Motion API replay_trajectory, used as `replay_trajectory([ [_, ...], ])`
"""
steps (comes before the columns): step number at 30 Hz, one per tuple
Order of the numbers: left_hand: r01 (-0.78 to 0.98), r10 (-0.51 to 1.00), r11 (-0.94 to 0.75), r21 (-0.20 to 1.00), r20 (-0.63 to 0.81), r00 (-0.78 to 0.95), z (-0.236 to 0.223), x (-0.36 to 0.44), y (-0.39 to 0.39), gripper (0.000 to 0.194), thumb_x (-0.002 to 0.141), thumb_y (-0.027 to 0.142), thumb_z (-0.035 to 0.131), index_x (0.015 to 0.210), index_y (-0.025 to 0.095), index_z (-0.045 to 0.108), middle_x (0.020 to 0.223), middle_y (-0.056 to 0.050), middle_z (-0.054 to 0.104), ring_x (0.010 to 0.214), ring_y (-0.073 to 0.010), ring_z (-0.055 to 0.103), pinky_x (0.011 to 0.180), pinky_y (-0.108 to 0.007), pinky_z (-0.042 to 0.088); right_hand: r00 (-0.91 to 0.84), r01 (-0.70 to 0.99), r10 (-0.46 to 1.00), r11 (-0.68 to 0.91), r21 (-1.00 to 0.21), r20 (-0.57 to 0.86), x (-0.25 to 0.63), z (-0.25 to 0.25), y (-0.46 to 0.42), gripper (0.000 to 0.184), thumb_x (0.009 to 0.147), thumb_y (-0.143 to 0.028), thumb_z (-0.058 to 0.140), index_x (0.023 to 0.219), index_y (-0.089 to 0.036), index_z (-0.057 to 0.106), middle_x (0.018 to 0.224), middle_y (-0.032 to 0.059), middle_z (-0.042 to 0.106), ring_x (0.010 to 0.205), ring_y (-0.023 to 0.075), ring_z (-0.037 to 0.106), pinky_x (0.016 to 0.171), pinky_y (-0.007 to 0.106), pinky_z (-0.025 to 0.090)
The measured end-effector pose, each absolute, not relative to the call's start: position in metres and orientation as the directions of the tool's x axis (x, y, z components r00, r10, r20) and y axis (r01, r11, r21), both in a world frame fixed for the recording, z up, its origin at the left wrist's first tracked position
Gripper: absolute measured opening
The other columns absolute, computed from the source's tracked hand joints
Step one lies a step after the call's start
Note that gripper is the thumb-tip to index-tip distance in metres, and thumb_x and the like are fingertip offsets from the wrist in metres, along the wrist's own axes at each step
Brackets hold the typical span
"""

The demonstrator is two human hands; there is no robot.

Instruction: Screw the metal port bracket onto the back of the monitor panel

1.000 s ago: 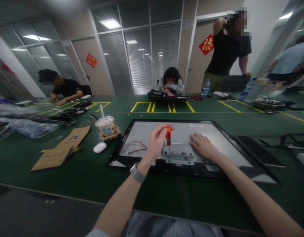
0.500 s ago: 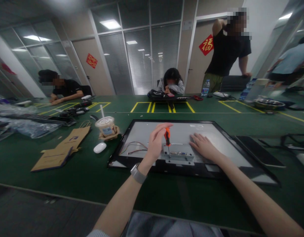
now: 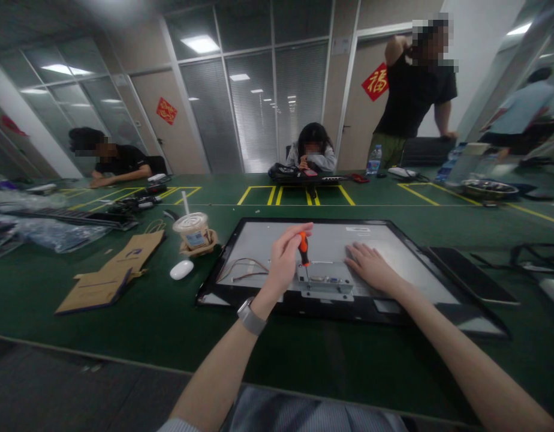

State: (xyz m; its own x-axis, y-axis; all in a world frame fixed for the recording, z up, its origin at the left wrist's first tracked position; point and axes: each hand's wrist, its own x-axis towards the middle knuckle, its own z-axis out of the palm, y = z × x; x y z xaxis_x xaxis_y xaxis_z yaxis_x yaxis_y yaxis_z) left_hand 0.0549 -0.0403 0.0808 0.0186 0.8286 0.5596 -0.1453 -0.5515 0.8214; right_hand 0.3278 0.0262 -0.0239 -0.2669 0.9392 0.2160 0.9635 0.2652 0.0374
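My left hand (image 3: 285,257) is closed on the handle of an orange and black screwdriver (image 3: 304,249). The screwdriver stands nearly upright, its shaft pointing down at the left end of a metal bracket with ports (image 3: 328,289). Whether the tip sits in a screw is too small to tell. The bracket lies near the close edge of a flat display panel (image 3: 259,240) with a black frame and a pale grey back. My right hand (image 3: 371,267) rests flat on the panel, right of the bracket, fingers spread. Thin cables (image 3: 247,267) lie on the panel's left part.
Left of the panel are a white mouse (image 3: 181,269), a drink cup with a straw (image 3: 192,231) and brown paper bags (image 3: 97,290). A dark flat slab (image 3: 475,275) lies to the right. Several people are around the far side of the green table (image 3: 169,342).
The screwdriver handle has tipped slightly to the left along with my left hand's fingers. My right hand stays in place. A person in light blue at far right has moved.
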Motion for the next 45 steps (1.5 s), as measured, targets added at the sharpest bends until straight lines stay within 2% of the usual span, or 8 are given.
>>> replay_trajectory([
  [7,-0.033,0.818,-0.575,0.817,0.575,-0.018,0.0804,0.0562,-0.0420,0.018,0.086,0.031,0.071,0.099,0.020,0.076,0.093,-0.005,0.064,0.078,-0.0138,0.059,0.075,-0.027,0.052,-0.262,0.965,0.944,0.260,0.033,0.201,0.3267,-0.0212,0.0244,0.058,0.103,-0.045,0.028,0.146,-0.014,0.052,0.154,0.0198,0.050,0.142,0.0352,0.045,0.115,0.054,0.035],
  [15,-0.191,0.852,-0.505,0.842,0.521,0.044,0.0818,0.0558,-0.0404,0.030,0.096,0.029,0.050,0.110,0.018,0.074,0.106,-0.009,0.072,0.097,-0.0192,0.066,0.091,-0.034,0.051,-0.266,0.962,0.938,0.274,-0.002,0.224,0.3309,-0.0273,0.0285,0.057,0.101,-0.047,0.028,0.146,-0.020,0.052,0.153,0.0177,0.051,0.142,0.0358,0.044,0.114,0.057,0.035],
  [23,-0.030,0.814,-0.581,0.813,0.580,-0.039,0.0813,0.0559,-0.0424,0.012,0.084,0.027,0.072,0.093,0.020,0.078,0.088,-0.003,0.061,0.079,-0.0138,0.057,0.077,-0.027,0.050,-0.272,0.961,0.936,0.278,0.005,0.222,0.3315,-0.0288,0.0294,0.059,0.101,-0.047,0.027,0.146,-0.016,0.052,0.154,0.0197,0.050,0.142,0.0359,0.044,0.114,0.055,0.035],
  [29,-0.056,0.799,-0.601,0.798,0.601,-0.020,0.0825,0.0544,-0.0417,0.024,0.094,0.029,0.056,0.096,0.021,0.079,0.117,-0.009,0.064,0.115,-0.0212,0.059,0.097,-0.034,0.048,-0.274,0.961,0.937,0.276,0.022,0.219,0.3310,-0.0274,0.0290,0.057,0.101,-0.044,0.029,0.145,-0.016,0.052,0.153,0.0194,0.051,0.141,0.0357,0.045,0.114,0.055,0.035],
  [32,-0.119,0.829,-0.552,0.825,0.559,0.026,0.0835,0.0545,-0.0423,0.028,0.096,0.028,0.050,0.103,0.020,0.076,0.107,-0.009,0.072,0.105,-0.0203,0.064,0.096,-0.035,0.050,-0.271,0.961,0.935,0.274,0.018,0.228,0.3312,-0.0276,0.0292,0.057,0.101,-0.044,0.028,0.145,-0.018,0.052,0.153,0.0191,0.051,0.141,0.0362,0.045,0.113,0.057,0.036],
  [38,-0.068,0.825,-0.565,0.823,0.566,-0.003,0.0831,0.0561,-0.0433,0.018,0.086,0.029,0.069,0.101,0.020,0.076,0.088,-0.005,0.067,0.079,-0.0149,0.059,0.080,-0.030,0.050,-0.277,0.960,0.933,0.280,0.021,0.229,0.3304,-0.0256,0.0278,0.056,0.101,-0.045,0.028,0.145,-0.019,0.052,0.153,0.0184,0.051,0.140,0.0354,0.046,0.113,0.057,0.036],
  [42,-0.003,0.791,-0.610,0.792,0.609,-0.063,0.0825,0.0552,-0.0431,0.013,0.085,0.030,0.071,0.091,0.021,0.079,0.091,-0.004,0.059,0.085,-0.0158,0.056,0.081,-0.029,0.049,-0.274,0.961,0.937,0.276,0.021,0.217,0.3295,-0.0246,0.0272,0.057,0.102,-0.044,0.028,0.145,-0.016,0.053,0.153,0.0202,0.050,0.141,0.0364,0.045,0.114,0.056,0.036],
  [45,-0.034,0.791,-0.611,0.791,0.611,-0.031,0.0841,0.0542,-0.0438,0.023,0.094,0.033,0.059,0.095,0.021,0.079,0.101,-0.007,0.064,0.096,-0.0185,0.060,0.087,-0.031,0.049,-0.261,0.964,0.942,0.265,0.012,0.210,0.3296,-0.0248,0.0274,0.058,0.102,-0.046,0.029,0.146,-0.016,0.052,0.153,0.0190,0.051,0.142,0.0357,0.045,0.114,0.054,0.036],
])
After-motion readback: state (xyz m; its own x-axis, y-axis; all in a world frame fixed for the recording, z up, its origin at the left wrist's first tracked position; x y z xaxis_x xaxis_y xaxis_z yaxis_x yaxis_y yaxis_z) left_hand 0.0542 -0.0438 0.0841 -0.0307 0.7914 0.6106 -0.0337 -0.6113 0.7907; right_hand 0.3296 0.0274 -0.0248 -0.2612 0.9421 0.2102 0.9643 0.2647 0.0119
